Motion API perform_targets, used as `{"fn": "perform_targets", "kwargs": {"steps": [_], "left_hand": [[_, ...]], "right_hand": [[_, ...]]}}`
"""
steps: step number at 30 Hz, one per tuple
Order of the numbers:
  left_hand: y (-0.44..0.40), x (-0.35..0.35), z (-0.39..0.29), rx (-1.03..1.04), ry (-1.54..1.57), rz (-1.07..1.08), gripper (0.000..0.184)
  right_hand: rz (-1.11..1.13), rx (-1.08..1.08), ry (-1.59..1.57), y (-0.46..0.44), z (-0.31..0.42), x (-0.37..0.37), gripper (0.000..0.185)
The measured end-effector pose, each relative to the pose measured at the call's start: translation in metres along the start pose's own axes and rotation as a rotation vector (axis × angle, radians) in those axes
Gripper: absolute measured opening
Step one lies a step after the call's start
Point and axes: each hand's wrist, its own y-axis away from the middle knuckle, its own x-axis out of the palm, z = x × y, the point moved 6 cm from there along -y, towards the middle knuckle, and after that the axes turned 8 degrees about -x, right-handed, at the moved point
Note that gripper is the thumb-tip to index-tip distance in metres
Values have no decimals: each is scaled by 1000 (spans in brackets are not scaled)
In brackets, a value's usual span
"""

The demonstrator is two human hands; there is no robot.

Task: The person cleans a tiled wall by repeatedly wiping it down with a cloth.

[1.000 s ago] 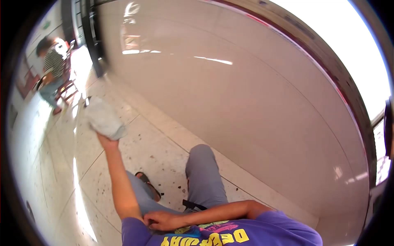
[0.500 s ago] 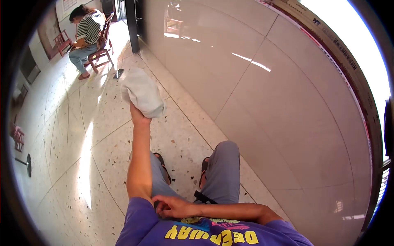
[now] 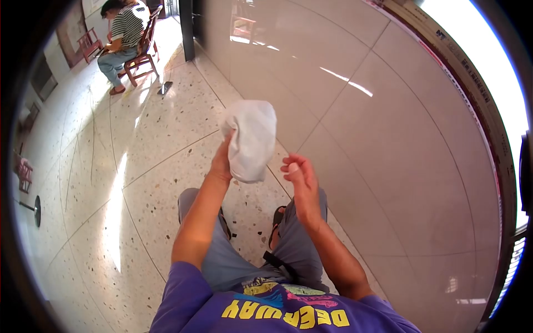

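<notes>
A pale, greyish-white cloth-like bundle is held up in front of me, above the floor between my knees and the tiled wall. My left hand grips its left side, the fingers partly hidden behind and in its folds. To the right of the bundle, not touching it, my right hand is raised with its fingers loosely curled and apart, and nothing shows in it.
A glossy tiled wall runs along the right. At the upper left a person sits on a wooden chair, with a dark flat object on the floor nearby. A round dark base stands far left.
The bundle has come in from the left toward the middle with my left hand. My right hand has lifted from beside my left arm to near the bundle. The view has swung round.
</notes>
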Motion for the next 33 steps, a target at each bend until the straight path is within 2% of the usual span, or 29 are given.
{"fn": "perform_targets", "kwargs": {"steps": [2,3,5,7,11,12,13,15,18,21,22,25,26,29,33], "left_hand": [[5,16,17,-35,-134,-100,66],[2,22,25,-8,-192,-40,66],[-1,28,47,-86,-174,-31,72],[1,38,64,-107,-164,24,81],[7,35,81,-99,-380,-268,88],[10,40,77,-77,-567,-278,89],[4,24,83,-51,-599,-249,85],[-16,-21,99,7,-666,-188,78],[6,36,69,121,-971,-378,65],[9,50,59,443,-1060,-372,57],[17,64,54,613,-1131,-383,50],[17,81,55,427,-1118,-301,40],[20,85,54,384,-1094,-318,37],[11,75,64,426,-963,-189,45],[8,71,73,300,-776,-10,61]], "right_hand": [[-108,-18,-21,-21,1,-9,40],[-104,8,-110,-28,-7,-9,45],[-93,53,-289,-43,-29,-8,57],[-113,158,-486,-40,-46,0,57],[-154,304,-652,-22,-69,1,56],[-145,311,-648,-19,-73,-1,56],[-135,314,-644,-17,-75,-3,56],[-137,354,-626,-14,-72,-5,56],[-124,381,-687,-8,-83,-9,54],[-93,396,-779,-6,-107,-21,52],[-95,399,-814,-4,-110,-24,51],[-126,404,-924,2,-104,-32,50],[-69,379,-948,0,-107,-35,51],[-98,300,-972,-2,-94,-40,52],[-160,197,-829,-7,-77,-53,48]]}}
